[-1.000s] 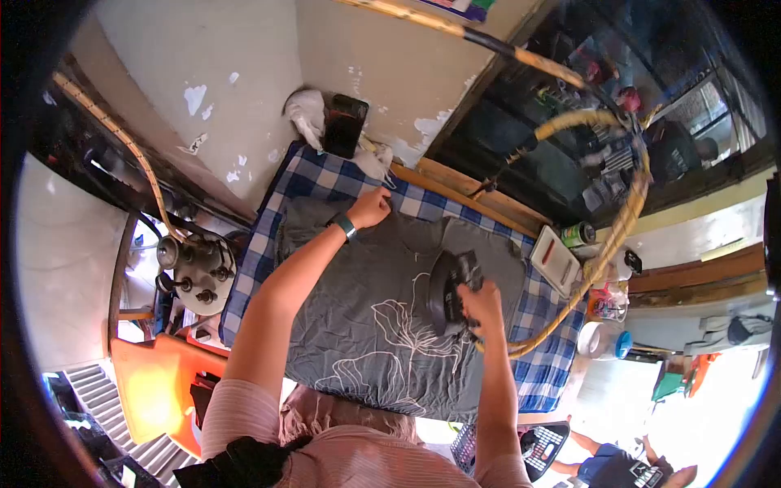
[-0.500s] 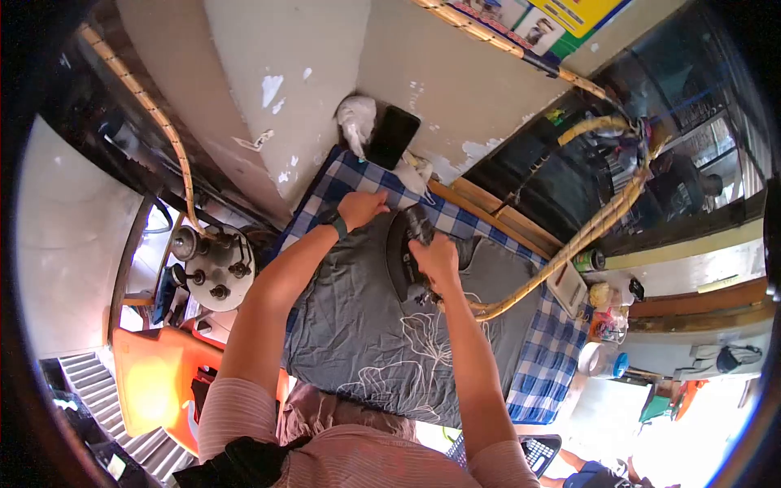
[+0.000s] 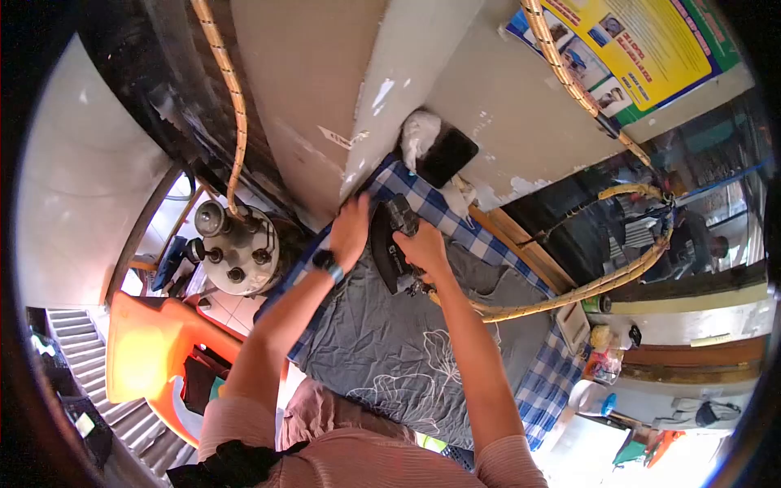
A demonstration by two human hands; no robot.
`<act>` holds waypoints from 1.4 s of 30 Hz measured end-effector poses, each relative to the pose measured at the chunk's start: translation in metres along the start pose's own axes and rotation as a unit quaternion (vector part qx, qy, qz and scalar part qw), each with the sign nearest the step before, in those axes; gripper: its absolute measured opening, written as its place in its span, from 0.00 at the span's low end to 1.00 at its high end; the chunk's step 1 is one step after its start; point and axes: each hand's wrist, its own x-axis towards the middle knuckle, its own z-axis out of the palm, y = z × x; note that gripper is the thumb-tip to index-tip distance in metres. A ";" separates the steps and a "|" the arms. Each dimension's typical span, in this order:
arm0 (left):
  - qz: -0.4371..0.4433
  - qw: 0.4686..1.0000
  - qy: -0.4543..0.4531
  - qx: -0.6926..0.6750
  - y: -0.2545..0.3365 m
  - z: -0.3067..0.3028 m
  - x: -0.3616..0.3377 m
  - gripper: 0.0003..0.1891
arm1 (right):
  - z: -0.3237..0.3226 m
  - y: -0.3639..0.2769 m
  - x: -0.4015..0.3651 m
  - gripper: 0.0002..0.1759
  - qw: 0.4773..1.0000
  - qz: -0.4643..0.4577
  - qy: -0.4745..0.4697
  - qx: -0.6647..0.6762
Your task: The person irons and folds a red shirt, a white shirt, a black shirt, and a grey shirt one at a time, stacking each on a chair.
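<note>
A dark grey cloth (image 3: 378, 333) with white line drawings lies over a blue-and-white checked cover (image 3: 549, 378). My right hand (image 3: 423, 248) is wrapped round the handle of a black iron (image 3: 390, 252), which rests on the cloth's upper part. A tan hose (image 3: 569, 301) runs from near the iron toward the right. To the left of the iron, my left hand (image 3: 350, 232) is at the upper left edge of the cloth, its fingers stretched out and slightly blurred. A watch is on that wrist.
A round metal tank (image 3: 240, 256) with knobs stands at left, above an orange chair (image 3: 154, 342). A black flat object (image 3: 447, 156) and white cloth (image 3: 421, 137) lie by the wall. Containers (image 3: 590, 397) are at right.
My left hand has moved left and away from the iron, toward the cloth's edge. The iron, in my right hand, sits nearer the cloth's left edge. The whole view has shifted and turned.
</note>
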 end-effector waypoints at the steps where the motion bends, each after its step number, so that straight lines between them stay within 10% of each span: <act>1: -0.037 0.998 0.037 -0.016 -0.002 -0.009 -0.018 0.14 | 0.007 -0.001 0.012 0.32 1.000 -0.005 -0.004 0.003; 3: -0.116 0.988 -0.032 -0.093 -0.007 -0.022 -0.065 0.15 | 0.029 0.006 0.037 0.31 0.991 -0.103 0.071 -0.045; 8: -0.039 0.993 -0.104 -0.045 -0.003 -0.051 -0.146 0.17 | 0.006 -0.035 0.026 0.28 1.000 -0.015 0.012 0.018; 17: -0.223 0.939 0.045 -0.257 -0.019 -0.047 -0.185 0.14 | 0.031 -0.021 -0.015 0.24 0.999 -0.039 -0.025 -0.001; 21: -0.320 0.920 -0.010 -0.226 -0.013 -0.069 -0.195 0.19 | 0.055 -0.018 -0.043 0.22 0.997 -0.060 -0.042 -0.007; 23: -0.212 0.940 -0.069 -0.259 -0.023 -0.083 -0.216 0.27 | 0.064 -0.019 -0.054 0.21 0.997 -0.055 -0.048 -0.005; 25: -0.201 0.905 -0.279 -0.252 -0.039 -0.109 -0.244 0.32 | 0.073 -0.021 -0.062 0.22 0.996 -0.071 -0.053 -0.011; 29: -0.157 0.934 -0.259 -0.190 -0.090 -0.128 -0.307 0.22 | 0.092 -0.029 -0.105 0.23 0.992 -0.050 -0.120 -0.002; 33: -0.361 0.879 -0.151 -0.271 -0.115 -0.154 -0.309 0.11 | 0.157 -0.013 -0.171 0.30 0.962 -0.195 -0.142 -0.130; 37: -0.360 0.913 -0.058 -0.181 -0.131 -0.172 -0.299 0.09 | 0.173 -0.019 -0.222 0.23 0.907 -0.300 -0.246 -0.167; 42: -0.328 0.913 -0.037 -0.241 -0.124 -0.150 -0.320 0.08 | 0.134 -0.031 -0.162 0.23 0.944 -0.244 -0.124 -0.183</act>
